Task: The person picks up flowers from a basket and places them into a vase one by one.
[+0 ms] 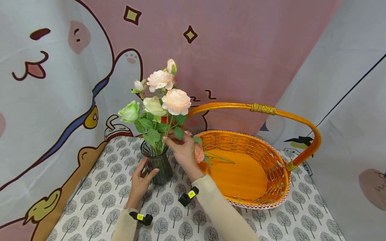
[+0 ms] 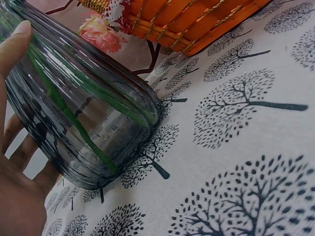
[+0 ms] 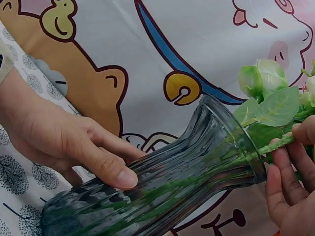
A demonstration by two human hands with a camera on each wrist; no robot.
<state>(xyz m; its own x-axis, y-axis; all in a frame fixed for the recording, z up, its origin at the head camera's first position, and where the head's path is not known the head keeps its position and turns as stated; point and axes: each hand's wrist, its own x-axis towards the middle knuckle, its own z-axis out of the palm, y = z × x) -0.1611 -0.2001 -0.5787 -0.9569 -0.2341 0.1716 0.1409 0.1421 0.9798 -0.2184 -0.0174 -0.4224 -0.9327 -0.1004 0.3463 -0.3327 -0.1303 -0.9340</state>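
A grey ribbed glass vase (image 1: 159, 167) stands on the table, and my left hand (image 1: 141, 180) grips its side with thumb and fingers around it. Green stems show through the glass (image 2: 83, 113). Above the rim rise artificial flowers: peach roses (image 1: 176, 102), pale buds and a green rose (image 1: 130, 111). At the rim my right hand (image 1: 182, 149) pinches a green stem (image 3: 278, 145) between thumb and fingers. The tips of some right fingers are hidden behind stems and leaves in the head view.
Right of the vase is an orange wicker basket (image 1: 271, 164) with a tall arched handle (image 1: 223, 105). A pink flower (image 1: 199, 153) with a long stem lies over its left side. The tablecloth (image 1: 178, 217) has a tree print. A cartoon curtain (image 1: 241, 50) hangs behind.
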